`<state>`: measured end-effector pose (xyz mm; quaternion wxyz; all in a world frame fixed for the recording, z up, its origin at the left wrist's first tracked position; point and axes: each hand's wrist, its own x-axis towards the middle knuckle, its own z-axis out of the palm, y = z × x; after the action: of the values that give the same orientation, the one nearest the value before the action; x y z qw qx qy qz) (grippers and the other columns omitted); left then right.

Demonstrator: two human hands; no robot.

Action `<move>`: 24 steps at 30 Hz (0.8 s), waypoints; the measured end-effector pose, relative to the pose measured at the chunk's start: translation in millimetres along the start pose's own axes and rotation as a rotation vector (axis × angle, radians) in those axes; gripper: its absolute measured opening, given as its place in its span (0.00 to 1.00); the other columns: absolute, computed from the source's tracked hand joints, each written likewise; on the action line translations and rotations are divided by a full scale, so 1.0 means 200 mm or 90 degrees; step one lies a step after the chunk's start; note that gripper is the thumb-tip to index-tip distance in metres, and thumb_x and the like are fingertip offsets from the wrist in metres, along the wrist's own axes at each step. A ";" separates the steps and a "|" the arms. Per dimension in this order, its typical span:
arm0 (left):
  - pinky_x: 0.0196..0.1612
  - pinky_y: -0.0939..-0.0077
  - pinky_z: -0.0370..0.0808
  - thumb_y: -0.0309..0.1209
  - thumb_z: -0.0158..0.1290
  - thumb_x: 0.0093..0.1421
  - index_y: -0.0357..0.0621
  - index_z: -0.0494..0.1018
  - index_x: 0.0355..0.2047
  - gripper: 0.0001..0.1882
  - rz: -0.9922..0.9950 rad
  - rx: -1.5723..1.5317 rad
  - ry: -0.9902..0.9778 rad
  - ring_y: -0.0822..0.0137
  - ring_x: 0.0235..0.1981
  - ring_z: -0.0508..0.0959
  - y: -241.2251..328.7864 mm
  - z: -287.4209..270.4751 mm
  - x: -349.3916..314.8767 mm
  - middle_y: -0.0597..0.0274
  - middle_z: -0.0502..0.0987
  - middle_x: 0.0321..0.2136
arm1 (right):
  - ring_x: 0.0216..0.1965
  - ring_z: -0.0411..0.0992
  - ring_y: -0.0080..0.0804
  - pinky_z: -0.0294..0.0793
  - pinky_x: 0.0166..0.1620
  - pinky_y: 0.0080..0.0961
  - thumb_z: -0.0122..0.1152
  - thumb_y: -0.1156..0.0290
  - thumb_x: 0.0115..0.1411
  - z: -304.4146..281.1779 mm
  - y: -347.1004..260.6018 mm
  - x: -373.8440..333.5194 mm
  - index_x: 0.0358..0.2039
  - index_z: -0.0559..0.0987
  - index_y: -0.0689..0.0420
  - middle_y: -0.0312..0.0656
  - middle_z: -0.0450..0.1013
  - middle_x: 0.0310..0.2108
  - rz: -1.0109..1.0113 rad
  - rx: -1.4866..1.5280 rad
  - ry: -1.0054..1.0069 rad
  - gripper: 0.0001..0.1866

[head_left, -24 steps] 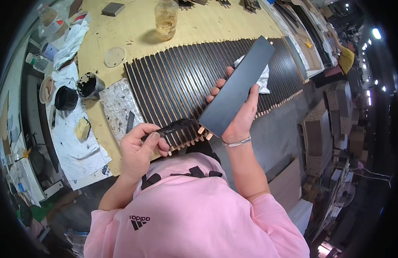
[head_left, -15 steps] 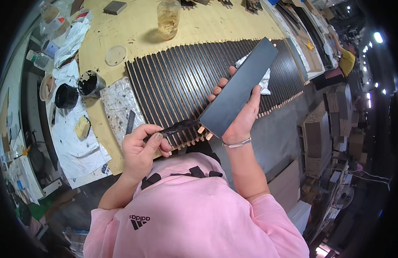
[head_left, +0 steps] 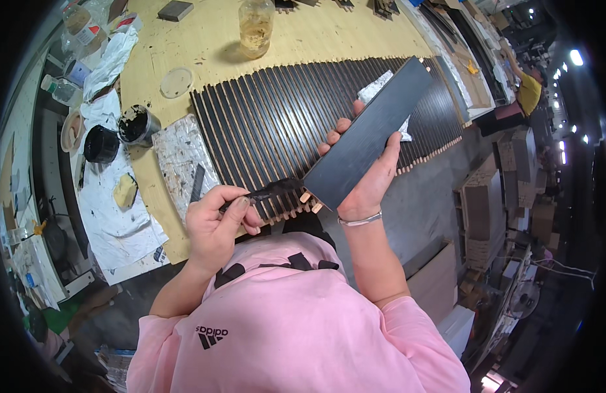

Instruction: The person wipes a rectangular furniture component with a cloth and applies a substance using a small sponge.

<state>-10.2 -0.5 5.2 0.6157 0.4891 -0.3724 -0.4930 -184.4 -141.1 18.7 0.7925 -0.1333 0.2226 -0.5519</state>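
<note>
— Two hands listed. Left hand (head_left: 214, 226), lower centre-left of the frame: fingers curled and pinched around a small black-smeared brush (head_left: 267, 192).
— Brush position?
— Its tip meets the lower end of a long dark painted slat (head_left: 368, 131), held tilted across the centre.
— Right hand?
— Right hand (head_left: 368, 180), centre: fingers wrapped about the slat's lower half, thumb on one edge, fingertips on the other. Silver bracelet (head_left: 358, 221) at the wrist.
— Beneath them?
— One row of dark slats (head_left: 283, 118) laid side by side on a pale wooden table (head_left: 204, 39), upper centre.
— Other entries?
— One glass jar (head_left: 255, 26) of yellowish liquid, top centre; one round clear lid (head_left: 176, 82) to its lower left; two black-stained pots (head_left: 119, 134) on white paper (head_left: 113, 223), left side.
</note>
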 end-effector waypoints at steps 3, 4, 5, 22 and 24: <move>0.27 0.81 0.77 0.21 0.47 0.66 0.29 0.71 0.38 0.06 -0.005 -0.036 0.023 0.72 0.22 0.77 0.00 0.01 -0.01 0.55 0.77 0.22 | 0.31 0.72 0.34 0.75 0.36 0.36 0.27 0.36 0.66 0.00 0.00 -0.01 0.58 0.66 0.51 0.40 0.71 0.33 -0.007 0.009 -0.006 0.36; 0.26 0.81 0.77 0.21 0.47 0.66 0.29 0.71 0.38 0.06 -0.002 -0.022 0.014 0.72 0.22 0.77 0.00 0.01 -0.01 0.55 0.77 0.22 | 0.31 0.71 0.34 0.75 0.36 0.36 0.27 0.36 0.66 0.00 -0.01 -0.01 0.58 0.66 0.50 0.40 0.71 0.33 -0.012 0.004 -0.008 0.36; 0.26 0.81 0.76 0.21 0.47 0.66 0.29 0.71 0.38 0.06 0.002 -0.008 0.005 0.72 0.22 0.77 0.00 0.01 -0.01 0.55 0.77 0.22 | 0.31 0.71 0.34 0.75 0.36 0.36 0.27 0.36 0.66 -0.01 -0.01 -0.02 0.59 0.65 0.50 0.40 0.71 0.33 -0.016 0.000 -0.010 0.36; 0.26 0.82 0.78 0.20 0.48 0.65 0.28 0.73 0.36 0.06 0.054 0.023 0.035 0.74 0.22 0.78 0.00 0.05 0.00 0.57 0.78 0.23 | 0.32 0.70 0.32 0.75 0.38 0.34 0.29 0.38 0.66 -0.02 0.00 -0.03 0.59 0.65 0.51 0.40 0.70 0.35 -0.029 0.016 -0.023 0.35; 0.26 0.82 0.78 0.20 0.48 0.65 0.28 0.73 0.36 0.05 0.067 0.032 0.030 0.74 0.22 0.78 0.00 0.05 0.00 0.57 0.78 0.23 | 0.32 0.71 0.33 0.74 0.38 0.37 0.30 0.35 0.65 -0.03 0.00 -0.02 0.59 0.65 0.49 0.40 0.71 0.34 -0.018 0.027 -0.015 0.36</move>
<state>-18.5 -2.4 8.2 0.6367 0.4959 -0.3951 -0.4389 -188.2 -136.3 15.2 0.7901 -0.1260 0.1996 -0.5657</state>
